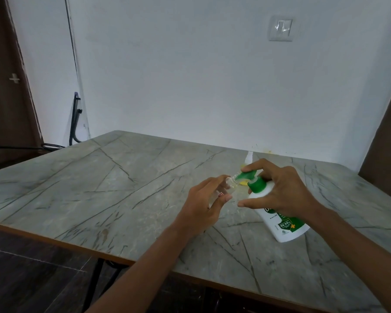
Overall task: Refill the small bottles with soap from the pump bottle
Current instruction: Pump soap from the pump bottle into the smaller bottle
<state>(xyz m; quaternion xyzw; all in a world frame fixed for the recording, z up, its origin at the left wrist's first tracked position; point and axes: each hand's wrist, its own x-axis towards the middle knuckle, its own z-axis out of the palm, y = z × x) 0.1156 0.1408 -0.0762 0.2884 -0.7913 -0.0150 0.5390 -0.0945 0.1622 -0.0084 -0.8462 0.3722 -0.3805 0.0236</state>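
Mid-fill: L hand gripping small bottle, mouth at nozzle, R hand clamped on pump bottle on table, forefinger atop pump head; next prob a steady press w/ mouth kept aligned.

Pump bottle spout at small bottle mouth

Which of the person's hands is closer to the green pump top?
Right. The right hand grips the pump bottle, forefinger on the green pump top. The left hand holds a small bottle just left of the spout, not touching the pump.
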